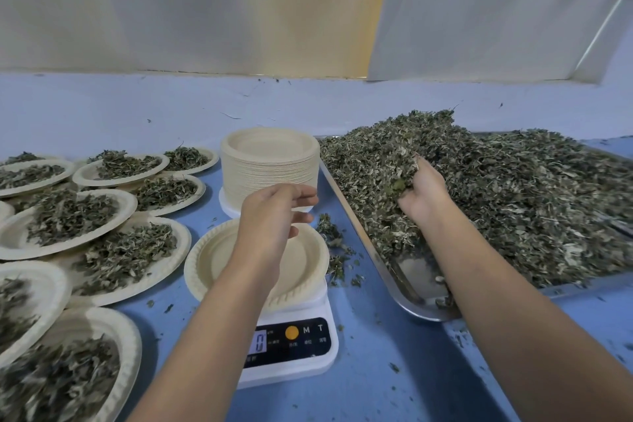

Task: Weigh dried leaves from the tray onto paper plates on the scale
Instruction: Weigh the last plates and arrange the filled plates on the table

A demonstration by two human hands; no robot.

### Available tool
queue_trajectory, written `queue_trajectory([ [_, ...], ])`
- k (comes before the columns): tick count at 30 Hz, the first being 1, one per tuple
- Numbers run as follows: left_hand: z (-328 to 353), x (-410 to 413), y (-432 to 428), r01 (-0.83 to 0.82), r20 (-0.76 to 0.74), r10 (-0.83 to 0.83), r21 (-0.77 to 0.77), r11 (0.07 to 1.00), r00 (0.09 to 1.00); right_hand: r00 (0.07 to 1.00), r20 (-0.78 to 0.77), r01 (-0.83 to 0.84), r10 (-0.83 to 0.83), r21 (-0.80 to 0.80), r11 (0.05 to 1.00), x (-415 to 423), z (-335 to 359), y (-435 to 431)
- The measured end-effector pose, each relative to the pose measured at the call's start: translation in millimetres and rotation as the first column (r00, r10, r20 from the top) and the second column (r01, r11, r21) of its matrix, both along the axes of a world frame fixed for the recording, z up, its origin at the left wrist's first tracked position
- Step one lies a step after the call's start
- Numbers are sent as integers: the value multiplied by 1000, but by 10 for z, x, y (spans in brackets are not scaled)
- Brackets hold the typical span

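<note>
A white digital scale (301,349) stands at the centre of the blue table, its display reading 0. An empty paper plate (205,260) lies on it. My left hand (274,216) hovers above that plate with relaxed fingers, holding nothing. To the right, a metal tray (416,298) holds a big heap of dried leaves (513,188). My right hand (423,192) is dug into the heap's left side, its fingers curled round a clump of leaves.
A tall stack of empty paper plates (270,161) stands behind the scale. Several plates filled with leaves (113,250) cover the table's left side. Loose leaf bits (334,243) lie between scale and tray. A white sheet hangs along the back wall.
</note>
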State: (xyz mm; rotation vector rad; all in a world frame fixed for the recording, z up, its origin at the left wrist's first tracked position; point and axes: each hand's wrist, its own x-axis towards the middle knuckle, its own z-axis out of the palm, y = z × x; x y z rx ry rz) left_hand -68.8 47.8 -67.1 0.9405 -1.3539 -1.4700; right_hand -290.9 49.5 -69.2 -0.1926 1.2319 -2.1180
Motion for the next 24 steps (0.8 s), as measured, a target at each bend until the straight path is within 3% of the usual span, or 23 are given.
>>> queue_trajectory([
  [4, 25, 16, -27, -33, -26, 33, 9, 999, 999, 992, 52, -111, 116, -93, 989, 152, 92, 10],
  [8, 91, 140, -106, -156, -120, 161, 47, 987, 980, 962, -22, -270, 271, -170, 948, 497, 187, -22],
  [13, 140, 478, -214, -331, -210, 343, 91, 939, 915, 857, -119, -514, 502, -116, 850, 1010, 258, -96],
  [20, 140, 807, -246, -422, -244, 436, 109, 900, 866, 646, -432, -620, 629, 183, 763, 1483, 39, -140],
  [22, 154, 823, -240, -424, -251, 434, 98, 900, 865, 541, -575, -555, 614, 305, 774, 1531, 0, -104],
  [24, 166, 821, -239, -421, -239, 429, 85, 903, 871, 379, -702, -445, 603, 433, 784, 1556, -26, -72],
])
